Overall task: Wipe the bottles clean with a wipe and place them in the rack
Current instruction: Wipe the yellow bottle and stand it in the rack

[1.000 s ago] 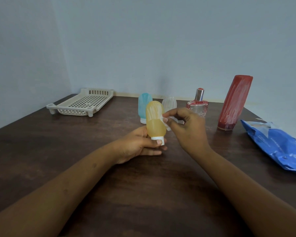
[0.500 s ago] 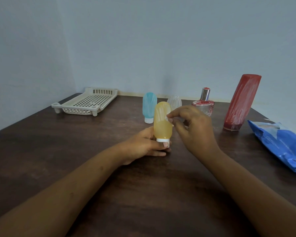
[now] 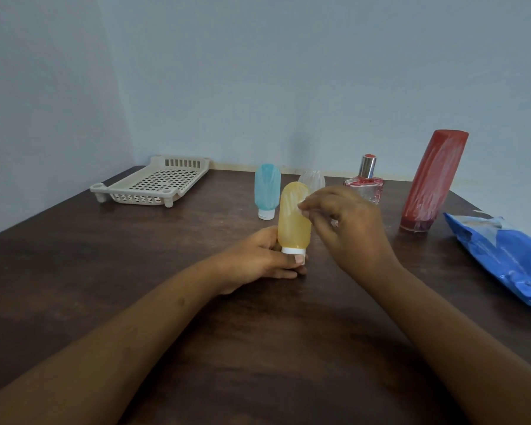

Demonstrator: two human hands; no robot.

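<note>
A yellow squeeze bottle (image 3: 292, 223) stands cap-down at the middle of the table. My left hand (image 3: 258, 260) grips it at the white cap. My right hand (image 3: 351, 233) pinches a small white wipe (image 3: 304, 211) against the bottle's upper right side; most of the wipe is hidden by the fingers. Behind stand a light blue bottle (image 3: 266, 188), a clear bottle (image 3: 312, 179) partly hidden, a glass perfume bottle (image 3: 366, 184) and a tall red bottle (image 3: 434, 182) streaked with white. The cream plastic rack (image 3: 135, 196) sits at the far left.
A blue wipes pack (image 3: 506, 259) lies at the right edge of the dark wooden table (image 3: 105, 271). Walls close off the table at the back and at the left.
My right hand has slid the wipe from the bottle's middle up toward its top. My left hand keeps holding the bottle at the cap.
</note>
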